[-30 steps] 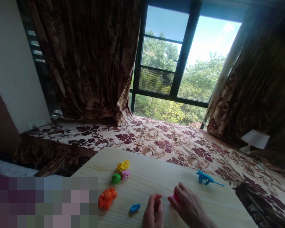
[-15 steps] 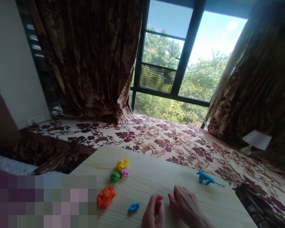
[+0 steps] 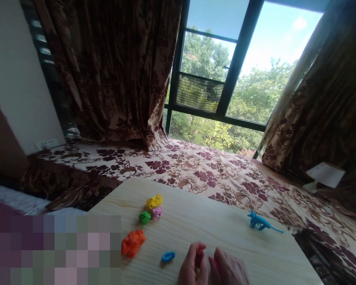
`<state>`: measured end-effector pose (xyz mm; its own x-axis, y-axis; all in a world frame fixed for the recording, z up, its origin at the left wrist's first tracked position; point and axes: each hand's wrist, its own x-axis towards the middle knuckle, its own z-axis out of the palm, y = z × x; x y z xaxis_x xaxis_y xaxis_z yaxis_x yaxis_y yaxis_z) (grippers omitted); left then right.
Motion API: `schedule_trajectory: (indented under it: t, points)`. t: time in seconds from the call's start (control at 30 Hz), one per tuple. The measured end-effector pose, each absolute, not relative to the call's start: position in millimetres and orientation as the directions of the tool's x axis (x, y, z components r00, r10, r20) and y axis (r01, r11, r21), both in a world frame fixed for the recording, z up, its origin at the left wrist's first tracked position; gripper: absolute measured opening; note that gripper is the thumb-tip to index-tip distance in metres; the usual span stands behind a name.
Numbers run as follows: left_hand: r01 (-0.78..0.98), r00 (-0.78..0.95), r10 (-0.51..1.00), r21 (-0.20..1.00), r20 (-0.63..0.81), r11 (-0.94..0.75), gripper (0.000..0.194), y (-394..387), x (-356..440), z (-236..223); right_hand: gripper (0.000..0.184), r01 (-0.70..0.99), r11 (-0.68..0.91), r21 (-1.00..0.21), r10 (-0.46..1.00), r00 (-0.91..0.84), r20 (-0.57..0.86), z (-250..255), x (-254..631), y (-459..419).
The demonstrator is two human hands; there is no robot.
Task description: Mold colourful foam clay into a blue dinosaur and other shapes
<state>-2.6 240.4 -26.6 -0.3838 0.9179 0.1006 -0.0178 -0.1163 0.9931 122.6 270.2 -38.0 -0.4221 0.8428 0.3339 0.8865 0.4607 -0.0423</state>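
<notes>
Both my hands are over the near edge of the light wooden table, side by side. My right hand (image 3: 230,269) has its fingers bent round a bright pink piece (image 3: 217,265), probably modelling clay, mostly hidden by the fingers. Close beside it, my left hand (image 3: 193,264) is curled with thumb and fingers together; what it holds, if anything, is hidden. A small blue ring-shaped piece (image 3: 168,257) lies just left of my left hand. At the table's right stands a blue four-legged animal figure (image 3: 259,221) with a long tail.
On the left of the table (image 3: 192,213) lie an orange lump (image 3: 133,243), a green ball (image 3: 144,217), a light pink lump (image 3: 157,213) and a yellow stringy clump (image 3: 154,201). Beyond are a floral-covered ledge (image 3: 207,178), curtains, a window and a small lamp (image 3: 326,174).
My right hand has drawn back toward the near edge, with the pink piece in its fingers. My left hand stays nearly in place. The view has shifted slightly.
</notes>
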Motion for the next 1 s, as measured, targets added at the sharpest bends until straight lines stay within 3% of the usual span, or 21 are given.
schedule_trajectory:
  t: [0.3, 0.5, 0.7, 1.0]
  points:
    - [0.005, -0.36, 0.919, 0.986, 0.159, -0.168, 0.026, 239, -7, -19, 0.024, 0.934, 0.343, -0.102, 0.882, -0.283, 0.377, -23, 121, 291]
    - [0.02, -0.301, 0.943, 0.99, 0.14, -0.14, 0.026, 241, -11, -17, 0.028, 0.907, 0.413, -0.08, 0.843, -0.348, 0.41, -39, 125, 251]
    - [-0.023, -0.38, 0.914, 0.987, 0.139, -0.16, 0.026, 241, -5, -23, 0.025, 0.884, 0.459, -0.083, 0.842, -0.404, 0.357, -34, 122, 268]
    - [0.021, -0.313, 0.941, 0.991, 0.13, -0.13, 0.024, 235, -10, -11, 0.029, 0.915, 0.375, -0.151, 0.884, -0.304, 0.354, -17, 122, 300]
